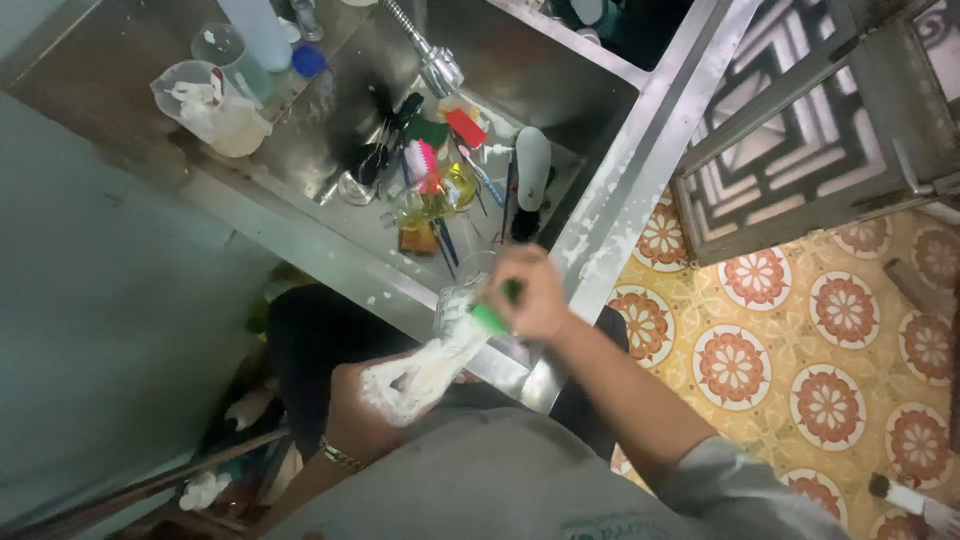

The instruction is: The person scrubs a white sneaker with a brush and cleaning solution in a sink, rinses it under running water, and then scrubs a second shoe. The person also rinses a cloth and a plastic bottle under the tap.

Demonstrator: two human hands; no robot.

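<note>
Fingers of the person's right hand (535,292) close round a green-handled brush (490,318), its green end poking out below the fist, while the left hand (385,400), coated in white lather or paste, wraps round the base of a clear, foam-smeared object (450,345) that looks like a glass or plastic vessel; blur makes its exact kind hard to tell. The two hands meet just above the near rim of a stainless steel sink (600,240), a position that seems chosen so drips fall into the basin rather than onto the patterned floor tiles (800,350) on the right. White splashes already mark the rim there. The left hand holds the object low and tilted toward the brush, apparently to steady it against the scrubbing. A metal bracelet (340,457) shows on the left wrist.

Beyond the hands, the basin holds a jumble of small tools: a pink-bristled brush (422,163), a red-handled item (466,127), a white oblong piece (532,165) and dark, thin implements, lying near the drain beneath the faucet head (438,70). On the ledge at upper left stand a clear measuring cup (210,105) smeared white and a bottle with a blue cap (309,60), well apart from the work.
</note>
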